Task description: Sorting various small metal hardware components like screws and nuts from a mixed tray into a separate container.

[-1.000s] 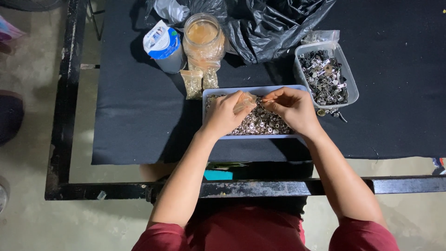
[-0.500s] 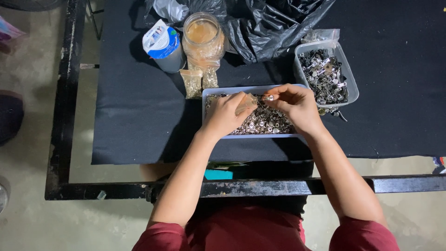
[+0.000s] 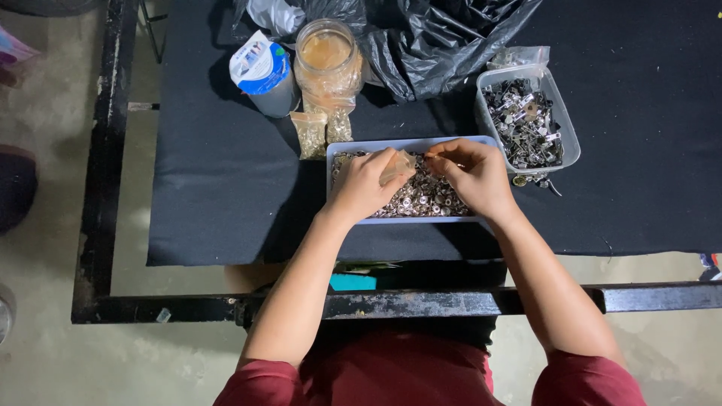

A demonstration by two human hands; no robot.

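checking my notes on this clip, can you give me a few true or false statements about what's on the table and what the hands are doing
1. Both hands are over the long tray of small metal parts. True.
2. The left hand holds a small clear bag. True.
3. The glass jar lies on its side. False: it stands upright, behind two small filled bags.
4. The square tub beside the right hand is empty. False: it is full of metal pieces.
5. A black plastic bag lies at the far edge. True.
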